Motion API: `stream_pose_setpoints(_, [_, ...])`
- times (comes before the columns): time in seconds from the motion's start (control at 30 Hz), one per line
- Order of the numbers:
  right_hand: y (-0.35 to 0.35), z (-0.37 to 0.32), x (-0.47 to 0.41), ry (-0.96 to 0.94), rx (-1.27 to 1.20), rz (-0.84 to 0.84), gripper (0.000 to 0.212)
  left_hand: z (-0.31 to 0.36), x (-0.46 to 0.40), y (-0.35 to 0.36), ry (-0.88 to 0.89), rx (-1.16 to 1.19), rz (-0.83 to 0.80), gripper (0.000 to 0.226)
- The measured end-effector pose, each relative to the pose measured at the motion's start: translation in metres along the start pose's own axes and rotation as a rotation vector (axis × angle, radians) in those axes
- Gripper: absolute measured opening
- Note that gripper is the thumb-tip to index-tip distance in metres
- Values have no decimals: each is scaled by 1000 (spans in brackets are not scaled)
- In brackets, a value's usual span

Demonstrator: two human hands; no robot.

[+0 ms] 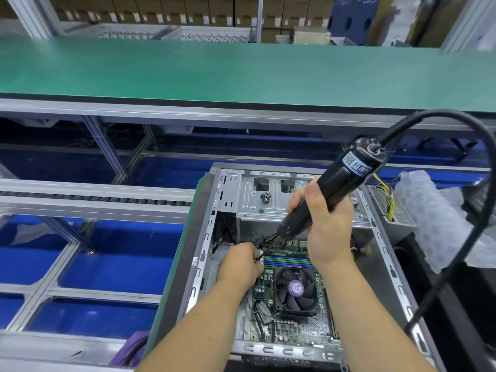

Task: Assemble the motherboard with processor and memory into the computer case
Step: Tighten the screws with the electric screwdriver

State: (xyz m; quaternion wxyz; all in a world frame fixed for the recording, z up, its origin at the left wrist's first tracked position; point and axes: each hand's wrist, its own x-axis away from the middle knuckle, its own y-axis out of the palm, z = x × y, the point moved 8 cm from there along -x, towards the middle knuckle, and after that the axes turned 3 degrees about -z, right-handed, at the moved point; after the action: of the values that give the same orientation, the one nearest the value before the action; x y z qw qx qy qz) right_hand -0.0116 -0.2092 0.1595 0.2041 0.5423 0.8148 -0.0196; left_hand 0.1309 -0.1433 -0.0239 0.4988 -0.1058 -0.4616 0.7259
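An open grey computer case [204, 253] lies on its side in front of me. Inside it sits the green motherboard [300, 328] with a black cooler fan [295, 288] and memory slots [287, 260]. My right hand [326, 229] grips a black electric screwdriver [346, 173], tilted, its bit pointing down-left to the board's upper left corner. My left hand [239, 264] is curled beside the bit tip, fingers pinched there; what they pinch is too small to tell.
The screwdriver's black cable [483, 183] loops over the right side. A small pile of screws [265, 197] lies on the case's drive bay. A power supply with yellow wires [389, 200] and plastic wrap [429, 210] sit at right. A green shelf [241, 71] spans the back.
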Motion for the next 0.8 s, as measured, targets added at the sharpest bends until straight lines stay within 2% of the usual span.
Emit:
stream_pose_setpoints(0.1, [1, 0, 0, -7, 15, -6, 19, 1, 0, -1, 14, -34, 8, 13])
stream_pose_setpoints(0.33, [5, 0, 2, -13, 36, -32, 20, 5, 0, -1, 43, -90, 3, 11])
stream_pose_setpoints(0.47, [8, 3, 4, -1, 61, -66, 33, 7, 1, -2, 44, -149, -11, 7])
stream_pose_setpoints(0.57, [18, 4, 7, 0, 83, -139, 33, 9, 1, -1, 55, -199, -42, 2])
stream_pose_setpoints(0.67, [28, 8, 10, 18, 98, -203, 51, 12, 3, -2, 69, -251, -48, 7])
stream_pose_setpoints(0.8, [32, 13, 15, 35, 130, -123, 53, 18, 5, -5, 116, -345, -55, 9])
